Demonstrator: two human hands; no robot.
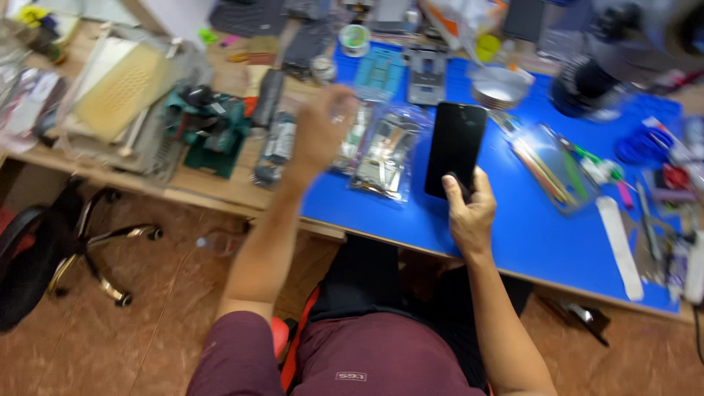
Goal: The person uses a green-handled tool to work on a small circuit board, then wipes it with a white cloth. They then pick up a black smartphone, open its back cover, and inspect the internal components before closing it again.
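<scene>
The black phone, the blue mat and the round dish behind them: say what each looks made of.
Black phone: a glossy, dark front, probably glass, with faint sheen; the right hand holds its lower end.
Blue mat: matte, even blue, likely rubber or silicone.
Round dish: silvery and bright, apparently metal.

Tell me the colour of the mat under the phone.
The mat is blue, seen in the head view.

A flat black glass phone (455,149) lies on the blue rubber mat (528,235) just beyond the right hand (469,213); clear plastic parts bags (385,154) lie left of it.
</scene>
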